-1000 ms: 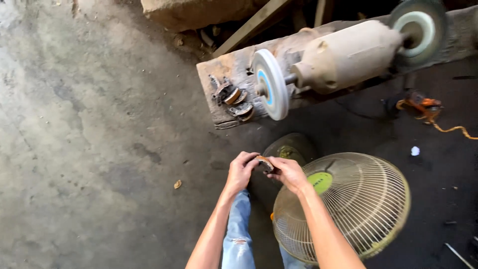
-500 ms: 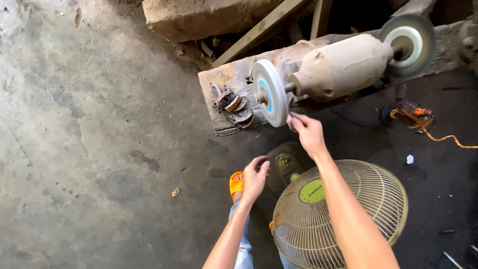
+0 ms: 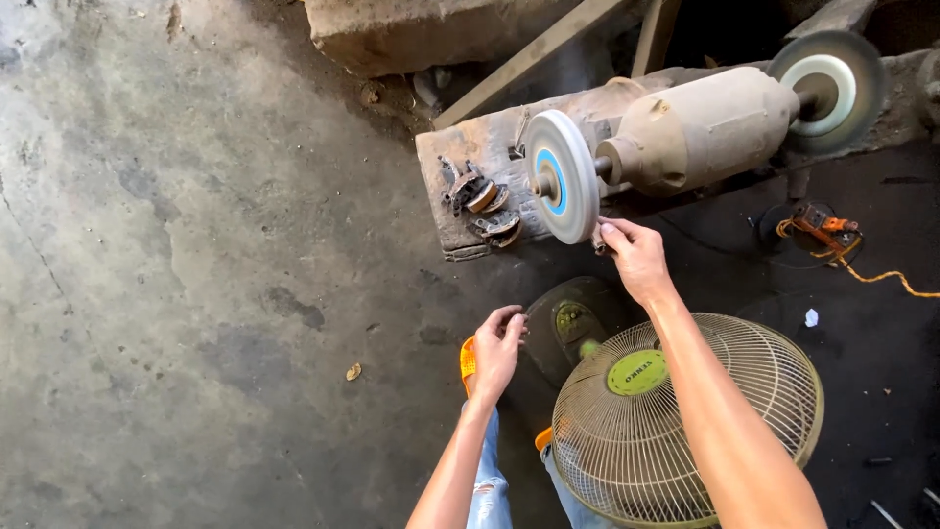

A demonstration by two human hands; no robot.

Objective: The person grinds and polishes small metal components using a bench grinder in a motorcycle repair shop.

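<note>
Pale grinding disc against something small, perhaps metal, in right hand; left hand loose, empty.

Right arm extended forward, forearm bare, wrist straight. Right hand is raised to the lower edge of the grinding wheel, fingers curled and pinched at the tips just below its rim. Left arm bent less far out, well short of the wheel. Left hand hangs loosely below and left of it, fingers half curled, holding nothing visible.
</note>
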